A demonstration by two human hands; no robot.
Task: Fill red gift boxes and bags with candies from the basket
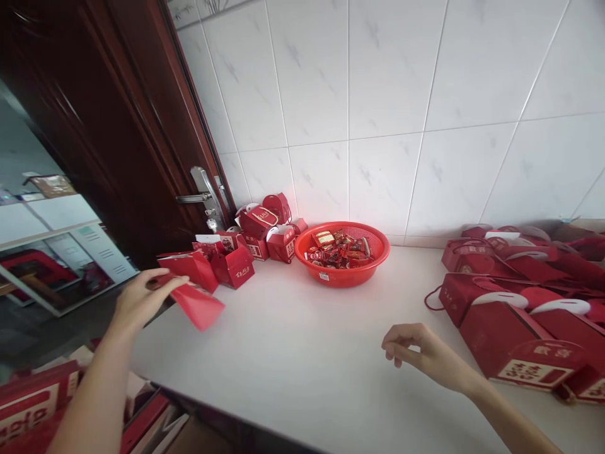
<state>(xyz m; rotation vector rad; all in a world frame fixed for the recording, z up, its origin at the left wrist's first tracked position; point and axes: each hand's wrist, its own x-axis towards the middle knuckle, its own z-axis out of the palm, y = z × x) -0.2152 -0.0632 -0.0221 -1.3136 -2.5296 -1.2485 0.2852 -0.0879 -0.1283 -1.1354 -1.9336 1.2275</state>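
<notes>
My left hand (142,296) is closed on a red paper candy box (201,306), pinched at its upper edge and held tilted over the table's left end. The box is smeared by motion. Just behind it stand more red candy boxes (234,265), some with open tops. My right hand (416,353) hovers above the table on the right, fingers curled in and thumb close to them, with nothing visible in it. To its right sit red boxes with cord handles (501,334). A red plastic basket (343,277) holds wrapped candies (338,249) near the wall.
The white table (283,353) runs along a tiled wall (378,126). A dark red door with a metal handle (193,198) stands at the left. Below the table's front left edge is a pile of red and beige boxes (42,403). Farther left is a white cabinet (89,252).
</notes>
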